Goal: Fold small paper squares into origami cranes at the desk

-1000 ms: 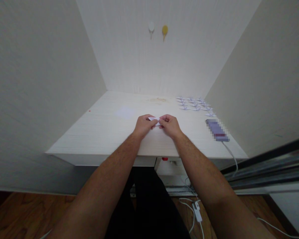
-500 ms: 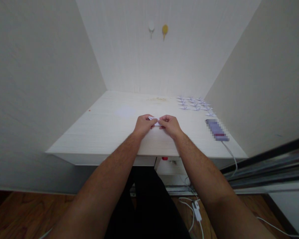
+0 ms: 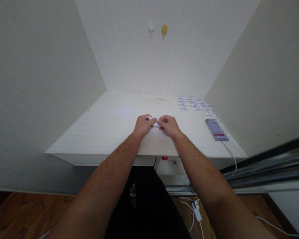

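A small piece of folded white paper (image 3: 155, 123) is held between my two hands, just above the front part of the white desk (image 3: 102, 132). My left hand (image 3: 144, 124) grips its left side, with the thumb on top and a pointed paper tip sticking up beside the fingers. On the other side, my right hand (image 3: 169, 124) pinches the right end between thumb and fingers. Much of the paper is hidden by the fingers. Several folded paper cranes (image 3: 194, 104) stand in rows at the back right of the desk.
A blurred-out phone (image 3: 216, 129) with a white cable (image 3: 230, 152) lies at the right. Pale paper (image 3: 126, 111) lies left of centre, hard to make out against the desk. Two hooks, one yellow (image 3: 164, 30), are on the back wall. A power strip (image 3: 196, 210) is on the floor.
Both hands stay in nearly the same place on the folded paper. The right thumb and fingers have shifted slightly on it.
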Demonstrator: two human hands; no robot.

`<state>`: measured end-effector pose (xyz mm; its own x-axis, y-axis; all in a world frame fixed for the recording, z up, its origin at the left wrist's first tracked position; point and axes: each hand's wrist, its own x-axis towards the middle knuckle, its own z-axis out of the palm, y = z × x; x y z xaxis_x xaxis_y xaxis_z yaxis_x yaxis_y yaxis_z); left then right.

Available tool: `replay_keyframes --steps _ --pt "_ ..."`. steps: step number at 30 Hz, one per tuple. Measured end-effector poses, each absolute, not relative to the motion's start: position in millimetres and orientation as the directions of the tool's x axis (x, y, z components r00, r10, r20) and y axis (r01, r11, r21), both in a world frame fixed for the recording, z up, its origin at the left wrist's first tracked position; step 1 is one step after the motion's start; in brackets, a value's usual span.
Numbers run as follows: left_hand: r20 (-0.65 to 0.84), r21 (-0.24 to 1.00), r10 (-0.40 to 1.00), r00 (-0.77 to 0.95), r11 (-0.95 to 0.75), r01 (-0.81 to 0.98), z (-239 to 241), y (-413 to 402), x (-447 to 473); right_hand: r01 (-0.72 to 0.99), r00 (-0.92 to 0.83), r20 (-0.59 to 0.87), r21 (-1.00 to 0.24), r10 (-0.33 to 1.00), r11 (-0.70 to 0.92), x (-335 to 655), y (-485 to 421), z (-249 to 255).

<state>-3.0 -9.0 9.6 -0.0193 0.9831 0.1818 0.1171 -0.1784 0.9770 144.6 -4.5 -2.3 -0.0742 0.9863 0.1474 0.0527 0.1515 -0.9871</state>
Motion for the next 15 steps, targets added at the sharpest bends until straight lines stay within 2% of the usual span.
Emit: replay_keyframes --steps 15 --pt "0.175 0.983 0.985 0.007 -0.175 0.045 6.5 -5.3 -2.8 0.075 -0.059 0.137 -0.987 0.989 0.141 142.7 -5.8 1.3"
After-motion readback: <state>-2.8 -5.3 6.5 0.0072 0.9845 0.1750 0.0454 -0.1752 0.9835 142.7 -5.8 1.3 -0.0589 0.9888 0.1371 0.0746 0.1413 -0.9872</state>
